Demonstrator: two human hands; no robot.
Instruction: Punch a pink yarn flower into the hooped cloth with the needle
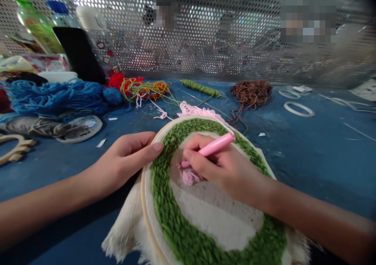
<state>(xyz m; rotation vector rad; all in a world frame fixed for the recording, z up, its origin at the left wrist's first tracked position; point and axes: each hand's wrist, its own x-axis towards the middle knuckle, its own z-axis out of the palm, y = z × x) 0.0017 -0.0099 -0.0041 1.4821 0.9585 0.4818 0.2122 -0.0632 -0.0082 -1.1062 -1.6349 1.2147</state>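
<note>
Right-hand grip pinches a pink punch needle between thumb and fingers, angled down into the cloth, its tip hidden behind the fingers. Left-hand grip is curled over the edge of a wooden embroidery hoop, fingertips pressed against the rim. Hoop and hands sit on a blue table, in front of a perforated metal screen. Inside the hoop, a thick ring of green yarn loops runs unbroken all the way round and looks finished. Within that ring, most of the cream cloth is still bare, with only a small tuft of pink loops worked in the upper left of the opening, just under the needle. Beyond the hoop lie a heap of blue yarn, a tangle of brown yarn, a twist of green yarn, and a loose bunch of pale pink yarn touching the hoop's far rim.
</note>
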